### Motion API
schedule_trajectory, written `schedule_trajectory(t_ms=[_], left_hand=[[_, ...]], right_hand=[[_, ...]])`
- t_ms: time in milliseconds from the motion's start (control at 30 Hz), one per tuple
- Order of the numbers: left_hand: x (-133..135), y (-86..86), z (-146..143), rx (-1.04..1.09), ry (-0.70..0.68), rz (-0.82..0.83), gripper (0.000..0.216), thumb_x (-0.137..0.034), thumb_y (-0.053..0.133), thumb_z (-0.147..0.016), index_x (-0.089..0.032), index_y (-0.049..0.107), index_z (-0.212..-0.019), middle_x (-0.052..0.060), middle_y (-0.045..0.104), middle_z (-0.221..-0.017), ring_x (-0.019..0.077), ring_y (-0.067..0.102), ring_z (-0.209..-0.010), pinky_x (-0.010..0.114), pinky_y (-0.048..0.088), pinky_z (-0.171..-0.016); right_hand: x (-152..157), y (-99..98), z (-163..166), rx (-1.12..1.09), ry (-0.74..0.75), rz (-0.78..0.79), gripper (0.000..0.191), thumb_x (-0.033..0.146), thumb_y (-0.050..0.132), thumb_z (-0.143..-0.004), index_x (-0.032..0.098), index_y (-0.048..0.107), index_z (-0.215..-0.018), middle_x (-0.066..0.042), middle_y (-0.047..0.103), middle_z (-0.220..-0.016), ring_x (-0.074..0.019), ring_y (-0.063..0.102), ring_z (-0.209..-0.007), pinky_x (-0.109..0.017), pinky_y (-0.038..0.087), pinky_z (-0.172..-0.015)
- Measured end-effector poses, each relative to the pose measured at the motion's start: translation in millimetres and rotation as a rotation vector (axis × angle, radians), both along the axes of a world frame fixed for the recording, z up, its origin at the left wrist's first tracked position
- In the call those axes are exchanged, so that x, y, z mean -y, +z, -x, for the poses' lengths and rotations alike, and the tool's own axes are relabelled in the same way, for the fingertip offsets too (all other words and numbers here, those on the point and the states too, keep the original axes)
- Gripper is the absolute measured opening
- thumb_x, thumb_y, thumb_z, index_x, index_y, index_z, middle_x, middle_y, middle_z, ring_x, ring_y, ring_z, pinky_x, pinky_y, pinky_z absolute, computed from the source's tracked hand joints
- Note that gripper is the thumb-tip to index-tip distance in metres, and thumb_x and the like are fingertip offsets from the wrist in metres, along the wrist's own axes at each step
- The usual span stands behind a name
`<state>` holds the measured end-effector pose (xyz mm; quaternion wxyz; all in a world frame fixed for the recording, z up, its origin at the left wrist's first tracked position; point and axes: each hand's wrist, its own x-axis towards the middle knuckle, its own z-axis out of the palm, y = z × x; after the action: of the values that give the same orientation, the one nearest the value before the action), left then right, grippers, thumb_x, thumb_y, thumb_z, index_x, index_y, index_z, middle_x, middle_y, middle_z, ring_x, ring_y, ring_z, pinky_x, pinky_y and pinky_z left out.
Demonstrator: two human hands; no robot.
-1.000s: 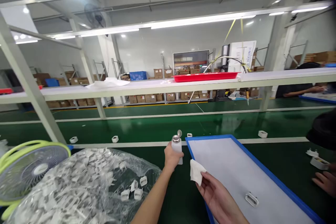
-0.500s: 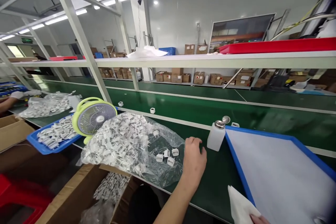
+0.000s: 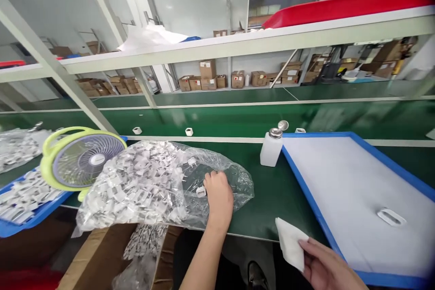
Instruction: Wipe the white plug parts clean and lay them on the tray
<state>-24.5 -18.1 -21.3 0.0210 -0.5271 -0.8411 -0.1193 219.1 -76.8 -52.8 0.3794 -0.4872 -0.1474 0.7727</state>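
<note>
My left hand (image 3: pixel 217 197) reaches into the open mouth of a clear plastic bag (image 3: pixel 149 181) full of small white plug parts, its fingers down on the loose parts (image 3: pixel 200 190) at the bag's edge; whether it grips one I cannot tell. My right hand (image 3: pixel 326 267) holds a folded white cloth (image 3: pixel 290 242) at the lower right, beside the near corner of a blue-rimmed tray (image 3: pixel 306 190). One white oval part (image 3: pixel 390 216) lies on the tray's pale surface. A white dispenser bottle (image 3: pixel 271 147) with a metal top stands at the tray's far left corner.
A lime-green desk fan (image 3: pixel 79 156) stands left of the bag, a blue tray of white parts (image 3: pixel 23 197) beyond it. Single white parts (image 3: pixel 189 132) sit on the green belt. An open cardboard box (image 3: pixel 108 253) lies below the table edge. A shelf with a red tray (image 3: pixel 340 7) runs overhead.
The view has swung left and down. My left hand let go of the bottle and moved left into the plastic bag. My right hand still holds the cloth.
</note>
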Motion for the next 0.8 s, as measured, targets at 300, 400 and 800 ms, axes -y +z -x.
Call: schedule_trajectory(t_ms=[300, 400, 800], left_hand=[[6, 1.2, -9, 0.026, -0.133, 0.033, 0.037, 0.011, 0.042, -0.077, -0.011, 0.070, -0.086, 0.015, 0.066, -0.097, 0.0274, 0.063, -0.093, 0.036, 0.047, -0.081], [12, 5.2, -13, 0.131, -0.292, -0.017, 0.045, 0.013, 0.042, -0.076, -0.016, 0.072, -0.095, 0.011, 0.067, -0.106, 0.0251, 0.063, -0.101, 0.034, 0.049, -0.087], [39, -31.7, -29, 0.789, -0.659, -0.026, 0.064, -0.001, 0.063, -0.080, -0.032, 0.058, -0.136, 0.004, 0.052, -0.147, 0.0238, 0.050, -0.132, 0.039, 0.042, -0.111]], right_hand=[[5, 29.5, 8, 0.051, -0.181, 0.056, 0.038, 0.020, 0.093, -0.054, 0.015, 0.075, -0.087, -0.013, 0.078, -0.106, -0.0338, 0.070, -0.108, -0.029, 0.067, -0.072], [2, 29.3, 9, 0.031, -0.172, 0.004, 0.033, 0.023, 0.091, -0.060, 0.016, 0.075, -0.088, -0.011, 0.077, -0.108, -0.0330, 0.070, -0.109, -0.031, 0.066, -0.076], [-5, 8.7, 12, 0.121, -0.192, -0.224, 0.042, 0.044, 0.087, -0.071, 0.018, 0.076, -0.102, -0.008, 0.077, -0.103, -0.0274, 0.070, -0.102, -0.031, 0.061, -0.081]])
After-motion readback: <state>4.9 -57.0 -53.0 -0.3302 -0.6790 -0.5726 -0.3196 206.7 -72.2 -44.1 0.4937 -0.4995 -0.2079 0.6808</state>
